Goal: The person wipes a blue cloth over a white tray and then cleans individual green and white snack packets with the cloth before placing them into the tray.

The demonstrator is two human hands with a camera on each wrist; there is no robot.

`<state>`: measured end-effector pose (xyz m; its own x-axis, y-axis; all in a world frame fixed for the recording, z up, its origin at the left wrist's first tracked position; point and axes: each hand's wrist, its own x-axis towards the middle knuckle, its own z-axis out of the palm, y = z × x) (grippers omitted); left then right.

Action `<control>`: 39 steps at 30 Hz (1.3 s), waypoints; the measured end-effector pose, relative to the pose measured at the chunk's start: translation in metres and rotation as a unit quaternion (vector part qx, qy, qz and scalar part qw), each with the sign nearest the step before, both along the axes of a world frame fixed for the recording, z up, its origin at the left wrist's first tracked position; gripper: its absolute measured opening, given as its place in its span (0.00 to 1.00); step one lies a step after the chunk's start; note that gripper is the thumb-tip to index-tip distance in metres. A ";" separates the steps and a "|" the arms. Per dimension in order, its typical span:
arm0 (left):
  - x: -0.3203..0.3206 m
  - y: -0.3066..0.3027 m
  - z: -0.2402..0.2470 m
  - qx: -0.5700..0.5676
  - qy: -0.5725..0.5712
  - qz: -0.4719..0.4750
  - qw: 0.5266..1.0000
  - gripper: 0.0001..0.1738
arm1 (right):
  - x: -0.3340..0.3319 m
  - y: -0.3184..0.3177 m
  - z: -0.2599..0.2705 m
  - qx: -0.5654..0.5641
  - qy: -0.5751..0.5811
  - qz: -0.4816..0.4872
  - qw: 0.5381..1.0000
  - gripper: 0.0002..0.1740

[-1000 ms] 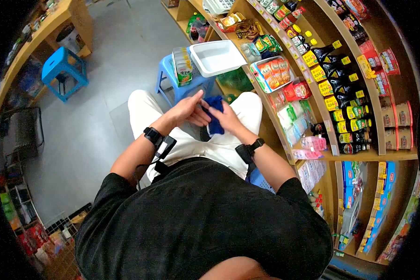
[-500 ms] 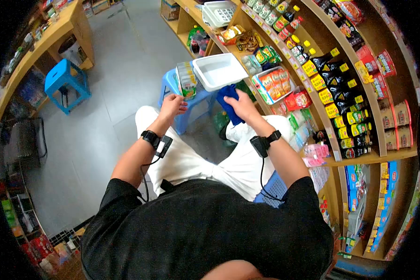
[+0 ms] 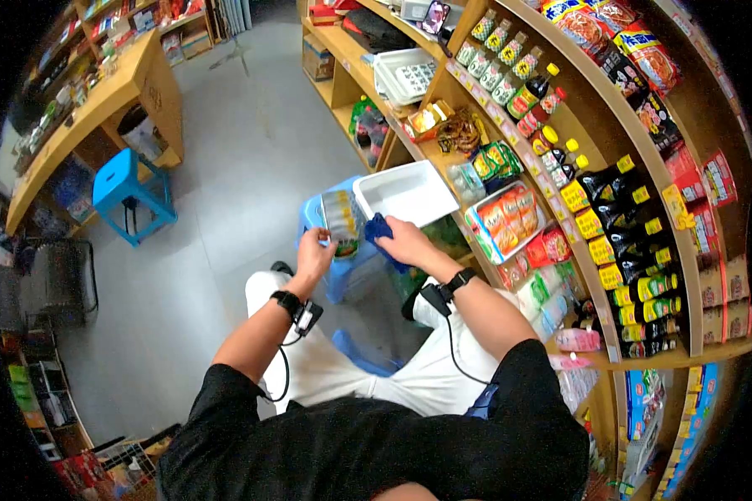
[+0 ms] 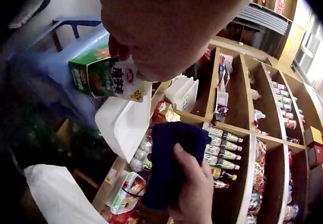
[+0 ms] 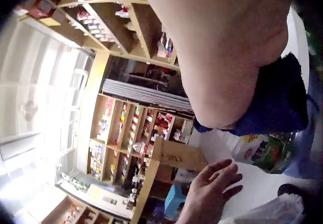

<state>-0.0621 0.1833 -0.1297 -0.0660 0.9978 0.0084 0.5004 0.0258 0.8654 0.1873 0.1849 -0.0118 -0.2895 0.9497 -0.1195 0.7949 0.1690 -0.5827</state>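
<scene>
In the head view my right hand (image 3: pixel 411 244) grips a crumpled dark blue cloth (image 3: pixel 379 230) beside the white tray's near edge. The left wrist view shows the thumb lying over this cloth (image 4: pixel 174 158). My left hand (image 3: pixel 314 255) is at the near left side of a green box of snack packets (image 3: pixel 340 219), its fingertips right at the box. In the right wrist view the left hand's fingers (image 5: pixel 214 181) are spread and slightly bent, pointing towards the box (image 5: pixel 267 153). The box stands on a light blue stool (image 3: pixel 311 215).
An open white plastic tray (image 3: pixel 405 194) rests at the stool's right, against the shelf. Shelves with sauce bottles (image 3: pixel 614 221) and packets curve round the right side. A second blue stool (image 3: pixel 132 196) stands by the wooden counter (image 3: pixel 83 108) at left.
The hands, together at the cloth a second ago, have parted. The right hand carried the cloth forward and right to the tray; the left moved forward to the snack box. The head view has shifted.
</scene>
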 end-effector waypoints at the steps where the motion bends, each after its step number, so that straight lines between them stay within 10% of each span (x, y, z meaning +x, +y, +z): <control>1: 0.001 0.001 0.000 0.007 0.004 -0.003 1.000 0.17 | 0.000 0.004 0.000 0.002 -0.003 -0.001 1.000 0.23; 39: 0.013 -0.013 0.033 0.143 0.016 0.034 0.989 0.05 | 0.055 0.023 0.039 0.049 0.122 -0.055 0.990 0.24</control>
<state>-0.0492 0.1705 -0.0970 -0.1285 0.9474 0.2930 0.5341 -0.1828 0.8254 0.2423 0.2080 0.0276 -0.1928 0.9806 0.0356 0.6493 0.1547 -0.7447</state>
